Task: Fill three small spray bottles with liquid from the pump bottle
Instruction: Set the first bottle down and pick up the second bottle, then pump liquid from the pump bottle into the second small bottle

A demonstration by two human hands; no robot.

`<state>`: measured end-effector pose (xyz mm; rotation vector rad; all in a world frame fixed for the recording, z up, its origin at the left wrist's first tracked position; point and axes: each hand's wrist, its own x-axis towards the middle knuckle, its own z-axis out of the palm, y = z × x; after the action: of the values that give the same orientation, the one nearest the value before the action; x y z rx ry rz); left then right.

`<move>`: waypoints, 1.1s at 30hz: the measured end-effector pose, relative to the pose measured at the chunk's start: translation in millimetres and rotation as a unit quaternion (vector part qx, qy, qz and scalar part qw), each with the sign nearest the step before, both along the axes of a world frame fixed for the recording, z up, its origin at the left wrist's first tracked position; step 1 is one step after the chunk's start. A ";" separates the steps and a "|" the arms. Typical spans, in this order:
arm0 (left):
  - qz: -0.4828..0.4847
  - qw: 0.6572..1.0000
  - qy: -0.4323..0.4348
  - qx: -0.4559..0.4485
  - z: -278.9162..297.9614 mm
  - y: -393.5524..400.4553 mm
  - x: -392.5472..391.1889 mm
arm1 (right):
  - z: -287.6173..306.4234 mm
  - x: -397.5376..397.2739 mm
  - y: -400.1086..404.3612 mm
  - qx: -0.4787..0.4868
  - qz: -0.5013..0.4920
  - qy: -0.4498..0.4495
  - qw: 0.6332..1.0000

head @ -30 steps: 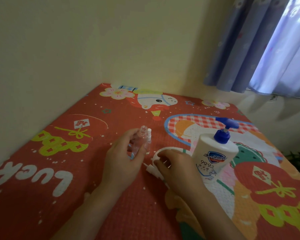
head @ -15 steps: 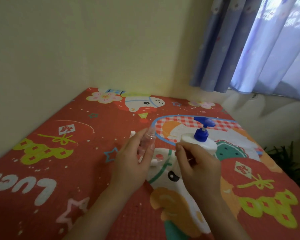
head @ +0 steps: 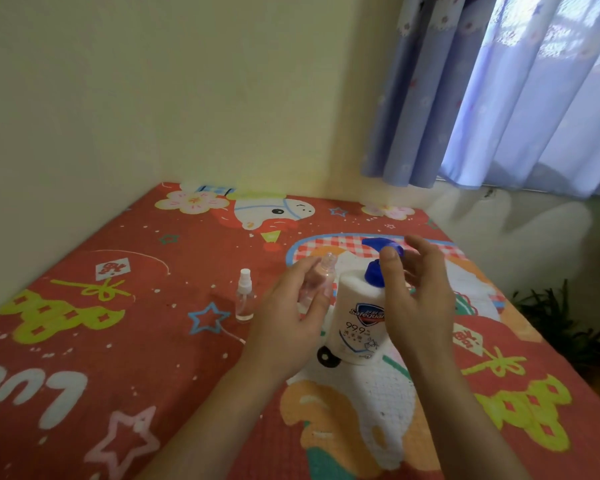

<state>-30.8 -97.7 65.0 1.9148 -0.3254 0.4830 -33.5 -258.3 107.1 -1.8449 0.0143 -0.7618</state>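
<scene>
The pump bottle (head: 359,320) stands upright on the patterned red mat (head: 118,341), its blue nozzle pointing left toward the open neck of the small clear bottle (head: 317,282) that the left hand (head: 291,313) grips upright just beside it. The right hand (head: 416,299), nearer the pump, hovers with relaxed, spread fingers by the blue head, holding nothing. Another small capped spray bottle (head: 245,299) stands further left; the mat meets a cream wall, with blue curtains (head: 499,98) to the right.
</scene>
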 end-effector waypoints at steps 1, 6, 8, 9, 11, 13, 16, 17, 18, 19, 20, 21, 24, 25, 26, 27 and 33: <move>-0.006 1.000 -0.001 0.000 2.3 -2.6 -0.4 | 1.1 2.8 -0.3 -0.005 0.021 0.014 1.000; -0.042 0.999 0.007 -0.020 10.4 -12.0 0.6 | 0.9 11.9 -4.4 -0.036 0.063 0.007 0.997; -0.042 0.999 0.005 -0.027 9.9 -13.2 1.0 | 0.7 11.3 -5.3 -0.036 0.082 0.000 0.996; -0.043 0.998 0.006 -0.035 9.6 -13.8 0.4 | 0.7 10.0 -5.8 -0.033 0.093 -0.004 0.995; -0.045 0.998 0.008 -0.045 9.5 -12.8 -1.2 | 1.3 7.9 -5.5 -0.028 0.117 -0.009 0.993; -0.049 0.998 0.009 -0.041 9.8 -9.7 -2.5 | 2.6 6.0 -4.4 -0.028 0.135 -0.009 0.990; -0.057 0.998 0.002 -0.033 10.2 -3.2 -4.4 | 5.1 2.2 -1.4 -0.022 0.158 -0.005 0.987; -0.059 0.998 -0.003 -0.029 10.6 -1.6 -5.1 | 6.1 0.8 -0.4 -0.019 0.164 -0.004 0.986; -0.059 0.998 -0.009 -0.022 11.0 0.1 -6.2 | 6.9 -0.4 0.5 -0.018 0.169 -0.005 0.985; -0.058 0.998 -0.016 -0.015 11.5 1.5 -7.1 | 7.6 -1.3 1.4 -0.018 0.174 -0.006 0.985; -0.058 0.998 -0.020 -0.008 11.8 2.8 -7.5 | 8.0 -1.9 1.9 -0.020 0.178 -0.006 0.984; -0.058 0.998 -0.022 -0.004 12.4 4.2 -7.6 | 8.7 -2.7 2.7 -0.020 0.181 -0.005 0.983; -0.058 0.998 -0.021 -0.004 14.6 7.5 -6.7 | 10.7 -4.2 5.2 -0.022 0.183 0.004 0.983; -0.059 0.998 -0.022 -0.007 15.7 8.4 -6.3 | 11.5 -4.9 6.2 -0.020 0.187 0.006 0.982; -0.059 0.998 -0.024 -0.011 16.5 9.5 -5.9 | 12.1 -5.6 7.0 -0.018 0.189 0.007 0.982; -0.059 0.998 -0.026 -0.013 17.6 10.6 -5.9 | 12.6 -5.9 7.8 -0.018 0.192 0.007 0.981; -0.069 0.997 -0.040 -0.006 19.8 22.4 -6.9 | 13.4 -11.2 11.8 0.014 0.218 0.022 0.976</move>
<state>-37.6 -75.4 84.8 1.8502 -0.5011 0.4686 -44.7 -246.5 120.4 -1.7527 -0.3399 -0.4095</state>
